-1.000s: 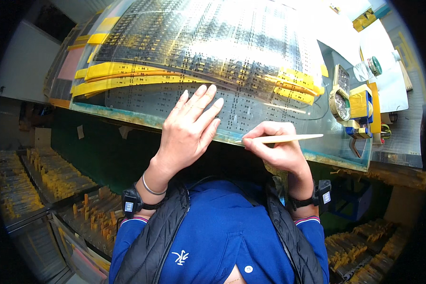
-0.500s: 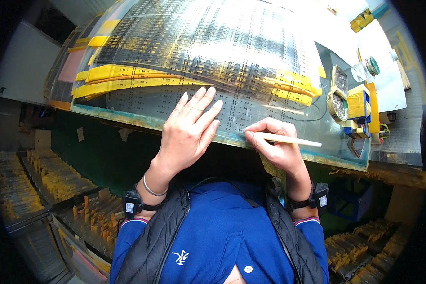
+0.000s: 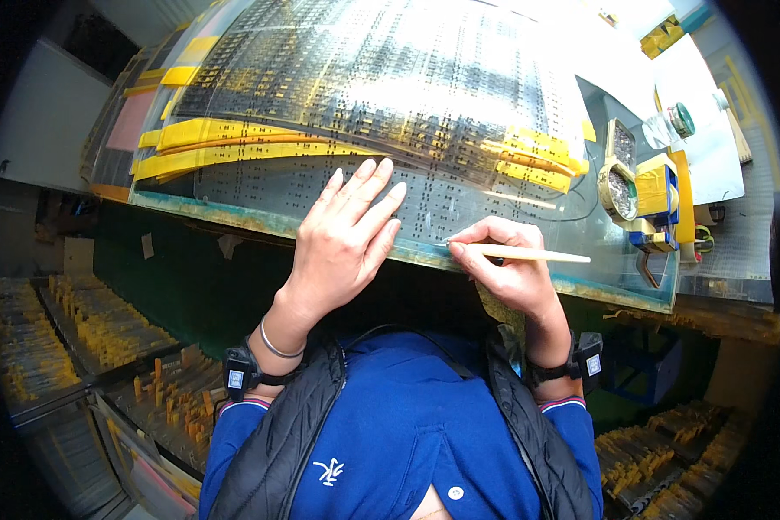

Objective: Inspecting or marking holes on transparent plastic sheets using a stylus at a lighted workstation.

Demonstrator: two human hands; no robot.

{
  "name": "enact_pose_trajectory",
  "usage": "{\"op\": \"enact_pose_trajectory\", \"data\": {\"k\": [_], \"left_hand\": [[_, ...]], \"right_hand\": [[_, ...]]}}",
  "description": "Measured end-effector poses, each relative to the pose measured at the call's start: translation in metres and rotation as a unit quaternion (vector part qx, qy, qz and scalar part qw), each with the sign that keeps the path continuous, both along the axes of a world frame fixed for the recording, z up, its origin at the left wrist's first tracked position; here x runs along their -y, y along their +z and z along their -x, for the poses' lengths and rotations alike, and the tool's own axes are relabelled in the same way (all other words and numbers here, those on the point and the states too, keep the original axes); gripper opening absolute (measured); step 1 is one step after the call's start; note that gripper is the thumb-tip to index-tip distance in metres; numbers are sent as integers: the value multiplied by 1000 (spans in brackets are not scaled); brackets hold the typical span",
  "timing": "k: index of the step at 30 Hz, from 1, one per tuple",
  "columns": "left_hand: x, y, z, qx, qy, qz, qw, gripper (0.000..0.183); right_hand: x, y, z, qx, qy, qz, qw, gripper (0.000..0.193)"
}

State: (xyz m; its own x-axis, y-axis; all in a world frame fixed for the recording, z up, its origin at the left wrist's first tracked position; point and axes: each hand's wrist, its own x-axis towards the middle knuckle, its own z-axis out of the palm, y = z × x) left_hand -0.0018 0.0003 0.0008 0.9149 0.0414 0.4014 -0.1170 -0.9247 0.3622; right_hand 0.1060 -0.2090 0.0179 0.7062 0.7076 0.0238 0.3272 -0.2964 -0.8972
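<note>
My left hand (image 3: 342,230) lies flat with its fingers stretched out on a clear sheet patterned with small dark marks (image 3: 295,186), close to the glass table's (image 3: 260,224) near edge. In a pen grip, my right hand (image 3: 507,260) holds a slim tool with a pale wooden handle (image 3: 546,256). Its fine tip points left and down at the sheet's near edge, between my two hands. The tip is too small to make out, so I cannot tell whether it touches the sheet.
Yellow tape strips (image 3: 260,143) edge the stacked sheets at the back. On the right sit an oval tin (image 3: 604,192), a tape dispenser (image 3: 659,195) with yellow tape and a glass jar (image 3: 670,126). Racks of yellow-tabbed sheets (image 3: 104,325) stand below left.
Almost nothing differs. The tool in my right hand has shifted very slightly, while my left hand stays in place.
</note>
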Motion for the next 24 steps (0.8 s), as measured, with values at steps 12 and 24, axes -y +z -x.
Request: {"op": "enact_pose_trajectory", "data": {"k": [12, 24], "left_hand": [[-11, -1, 3, 19, -16, 180, 983, 47], [-14, -3, 7, 18, 1, 231, 973, 49]], "right_hand": [[11, 10, -13, -198, -65, -213, 955, 28], [30, 22, 26, -206, 208, -195, 936, 32]]}}
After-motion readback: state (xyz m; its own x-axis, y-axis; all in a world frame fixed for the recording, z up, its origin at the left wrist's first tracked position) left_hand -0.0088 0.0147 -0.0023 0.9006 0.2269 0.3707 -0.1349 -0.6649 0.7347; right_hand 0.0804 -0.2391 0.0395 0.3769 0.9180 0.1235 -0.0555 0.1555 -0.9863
